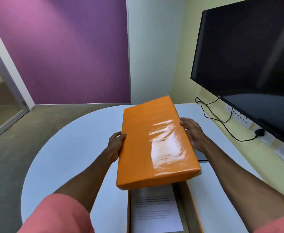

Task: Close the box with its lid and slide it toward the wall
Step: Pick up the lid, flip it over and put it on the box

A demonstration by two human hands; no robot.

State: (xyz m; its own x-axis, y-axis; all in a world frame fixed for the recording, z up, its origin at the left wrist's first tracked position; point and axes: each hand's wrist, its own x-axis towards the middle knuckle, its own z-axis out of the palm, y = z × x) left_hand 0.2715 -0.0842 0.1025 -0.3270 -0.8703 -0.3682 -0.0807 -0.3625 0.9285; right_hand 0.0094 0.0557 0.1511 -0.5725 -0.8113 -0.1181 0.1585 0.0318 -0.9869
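Observation:
A glossy orange lid (153, 142) hangs in the air over the white table (74, 148), tilted and turned a little to the right. My left hand (116, 145) grips its left long edge and my right hand (193, 133) grips its right long edge. Below the lid's near end lies the open orange box (194, 206), with a printed white sheet (156, 211) inside. The lid covers the box's far part, which is hidden. The lid's near edge sits above the box, apart from it.
A large dark screen (248, 64) hangs on the yellow wall at the right, with a black cable (221, 120) and wall sockets (240, 116) below it. A thin dark flat object (200, 156) lies under my right wrist. The table's rounded edge curves at the left above carpet.

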